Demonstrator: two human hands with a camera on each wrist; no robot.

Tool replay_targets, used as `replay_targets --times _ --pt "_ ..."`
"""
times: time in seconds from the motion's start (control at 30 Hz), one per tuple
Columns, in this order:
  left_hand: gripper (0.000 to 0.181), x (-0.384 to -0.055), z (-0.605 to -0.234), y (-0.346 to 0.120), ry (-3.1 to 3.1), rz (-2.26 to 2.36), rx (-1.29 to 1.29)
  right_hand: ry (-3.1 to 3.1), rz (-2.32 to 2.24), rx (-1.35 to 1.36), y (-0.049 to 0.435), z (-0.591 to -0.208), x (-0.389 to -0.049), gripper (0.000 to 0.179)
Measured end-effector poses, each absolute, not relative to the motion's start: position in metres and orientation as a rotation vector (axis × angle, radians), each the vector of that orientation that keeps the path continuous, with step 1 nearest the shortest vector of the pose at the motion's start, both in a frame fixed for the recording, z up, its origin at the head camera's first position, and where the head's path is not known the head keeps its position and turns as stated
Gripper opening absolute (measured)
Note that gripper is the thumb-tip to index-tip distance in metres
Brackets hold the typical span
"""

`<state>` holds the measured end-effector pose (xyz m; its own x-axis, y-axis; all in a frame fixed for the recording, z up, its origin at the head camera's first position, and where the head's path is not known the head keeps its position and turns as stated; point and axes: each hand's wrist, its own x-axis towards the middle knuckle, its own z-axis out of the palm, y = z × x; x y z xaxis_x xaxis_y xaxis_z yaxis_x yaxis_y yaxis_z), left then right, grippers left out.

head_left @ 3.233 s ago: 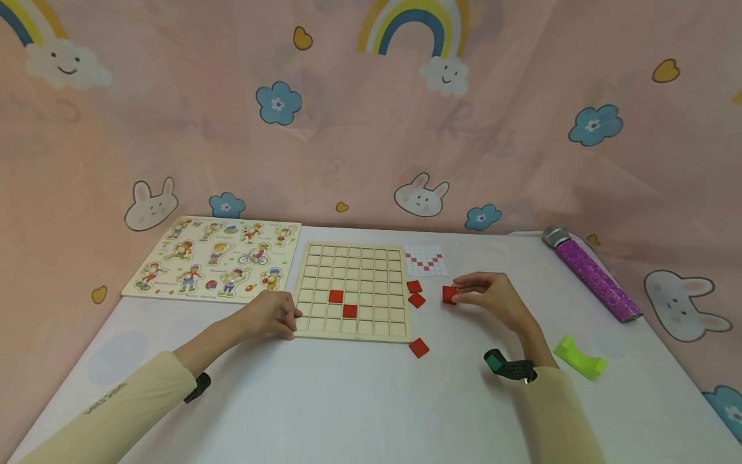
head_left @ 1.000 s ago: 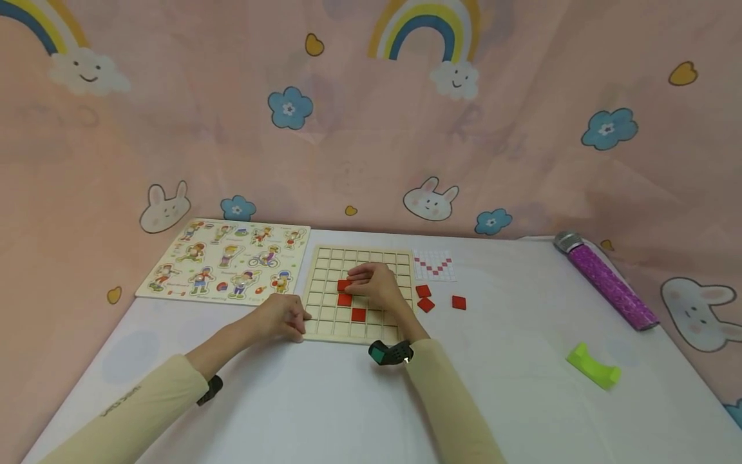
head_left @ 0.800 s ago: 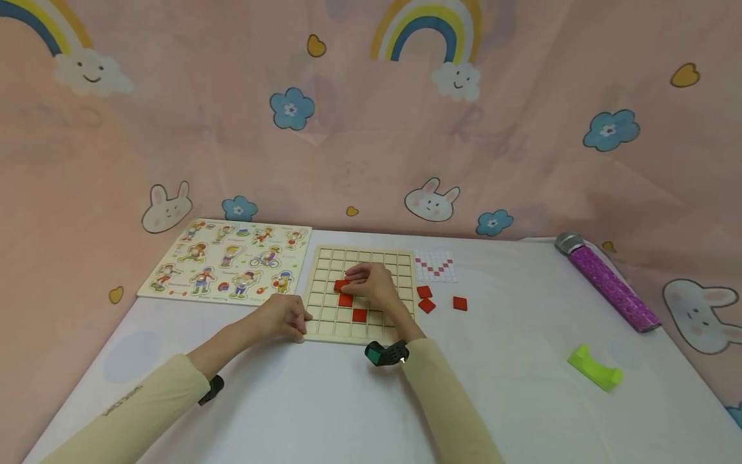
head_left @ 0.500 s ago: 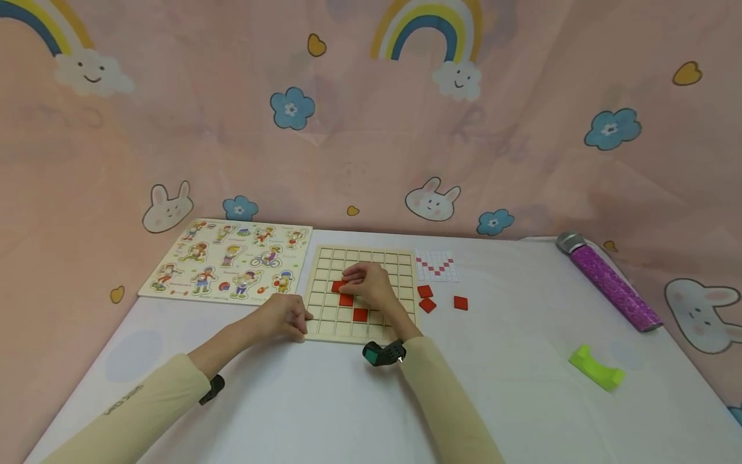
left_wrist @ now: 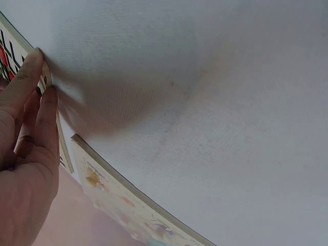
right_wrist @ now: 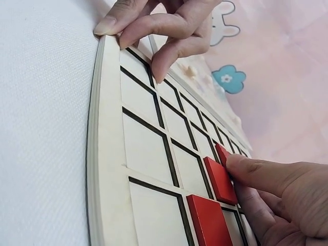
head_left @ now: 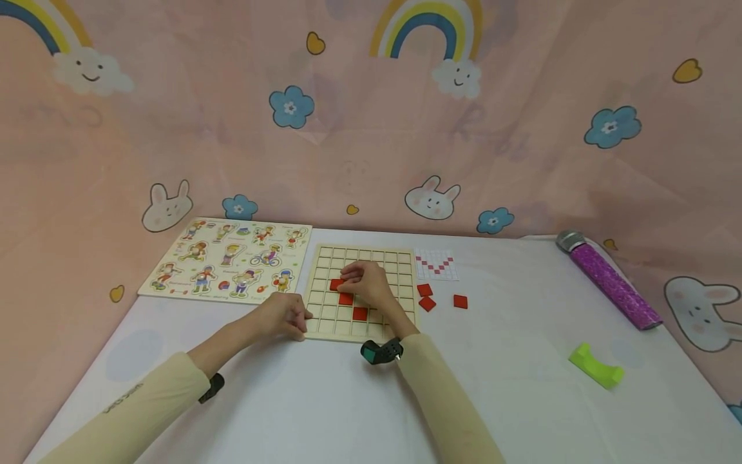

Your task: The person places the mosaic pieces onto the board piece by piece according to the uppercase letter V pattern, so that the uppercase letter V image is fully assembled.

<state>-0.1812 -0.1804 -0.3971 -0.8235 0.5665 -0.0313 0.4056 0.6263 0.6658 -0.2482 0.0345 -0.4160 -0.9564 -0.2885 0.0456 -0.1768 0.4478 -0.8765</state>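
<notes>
In the head view, my left hand (head_left: 285,316) pinches the near left corner of a wooden grid board (head_left: 319,328) between thumb and fingers. The left wrist view shows this grip at the board's edge. My right hand (head_left: 371,283) is over the board, thumb and fingers at a red square tile (head_left: 337,284) by the grid's middle left. In the right wrist view its thumb lies on that tile (right_wrist: 222,152), which is partly hidden. Two more red tiles, one in the middle (head_left: 346,299) and one nearer me (head_left: 360,314), sit in cells stepping down to the right.
Right of the board lie three loose red tiles (head_left: 460,301) and a pattern card (head_left: 437,265) with a red V of squares. A picture puzzle board (head_left: 226,261) stands left. Farther right are a glittery purple microphone (head_left: 614,281) and a bright green curved piece (head_left: 595,367).
My right hand has moved from the loose tiles to the board with a red tile, then slid slightly left. The loose tile near the board's front right corner is gone. My left hand keeps its hold.
</notes>
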Motion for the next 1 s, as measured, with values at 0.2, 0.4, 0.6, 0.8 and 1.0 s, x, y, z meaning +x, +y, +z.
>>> replay_targets --times 0.2,0.4,0.6,0.8,1.0 --pt "0.013 -0.1808 -0.3970 -0.1800 2.601 0.995 0.786 2.569 -1.542 -0.443 0.0343 -0.4175 -0.2490 0.028" --pt "0.013 -0.1813 -0.3973 -0.1800 2.601 0.994 0.793 2.538 -1.589 -0.459 0.0372 -0.4186 -0.2488 0.028" --pt "0.014 -0.1813 -0.3972 -0.1806 2.613 0.994 0.779 2.508 -1.630 -0.449 0.0386 -0.4190 -0.2492 0.027" --pt "0.014 -0.1817 -0.3978 -0.1802 2.611 0.996 0.775 2.502 -1.628 -0.415 0.0395 -0.4216 -0.2509 0.027" --pt "0.014 -0.1814 -0.3974 -0.1809 2.613 1.003 0.808 2.479 -1.645 -0.389 0.0390 -0.4208 -0.2505 0.028"
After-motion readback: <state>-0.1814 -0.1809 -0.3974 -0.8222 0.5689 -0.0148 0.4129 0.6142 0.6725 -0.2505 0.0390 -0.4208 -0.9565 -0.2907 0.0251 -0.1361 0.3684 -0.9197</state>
